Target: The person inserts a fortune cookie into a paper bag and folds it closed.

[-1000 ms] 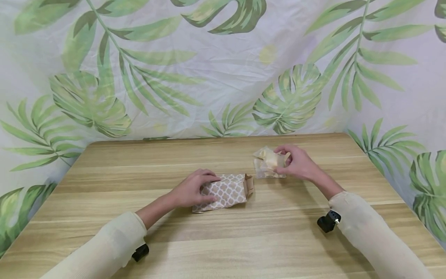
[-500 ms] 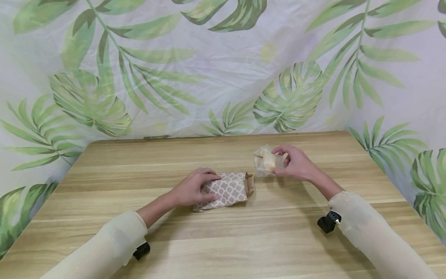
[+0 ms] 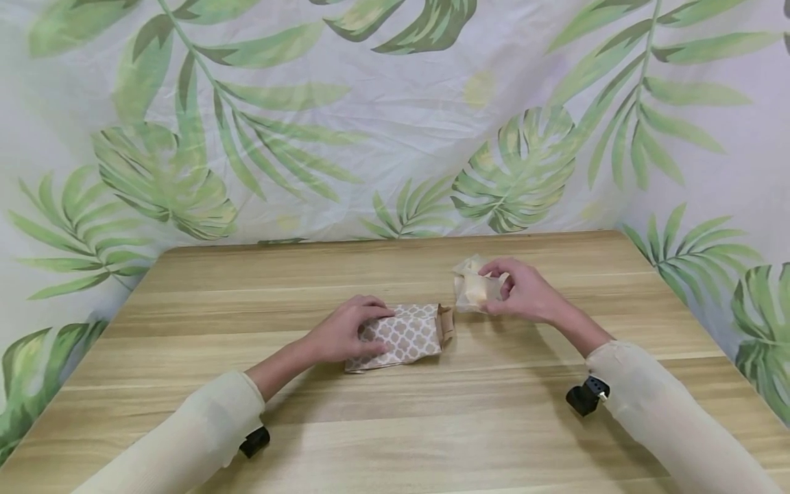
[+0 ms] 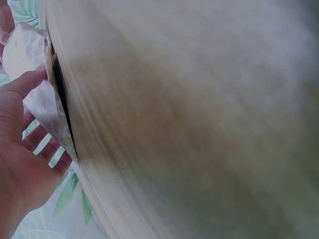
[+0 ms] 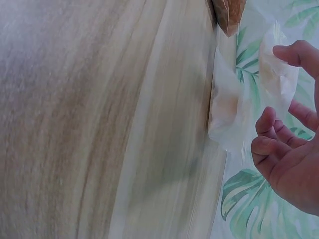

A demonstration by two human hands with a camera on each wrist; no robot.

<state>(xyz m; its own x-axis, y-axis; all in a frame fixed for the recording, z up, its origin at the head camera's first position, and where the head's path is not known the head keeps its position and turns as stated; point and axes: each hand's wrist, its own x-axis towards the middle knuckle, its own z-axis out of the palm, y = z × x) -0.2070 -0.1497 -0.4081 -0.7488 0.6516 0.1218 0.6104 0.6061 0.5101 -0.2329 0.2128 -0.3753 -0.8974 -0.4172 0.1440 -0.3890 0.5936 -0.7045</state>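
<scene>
A brown paper bag (image 3: 404, 336) with a white lattice print lies on its side on the table, its open mouth facing right. My left hand (image 3: 342, 333) grips its closed end, thumb on the near side and fingers over the far side. Beyond the mouth, my right hand (image 3: 524, 288) pinches a small translucent packet (image 5: 276, 74) with pale contents between thumb and fingers, raised above the table. Another such packet (image 5: 224, 107) lies on the table beneath it; in the head view the two overlap. What is inside the bag is hidden.
The wood-grain table (image 3: 395, 425) ends at a back edge against a leaf-printed cloth (image 3: 395, 123). A small black device sits under each sleeve cuff. The bag's open end (image 5: 230, 15) is close to the packets.
My right hand has shifted slightly left, and the packet in it has risen and turned a little over the other one. The left hand and the bag have stayed in place.
</scene>
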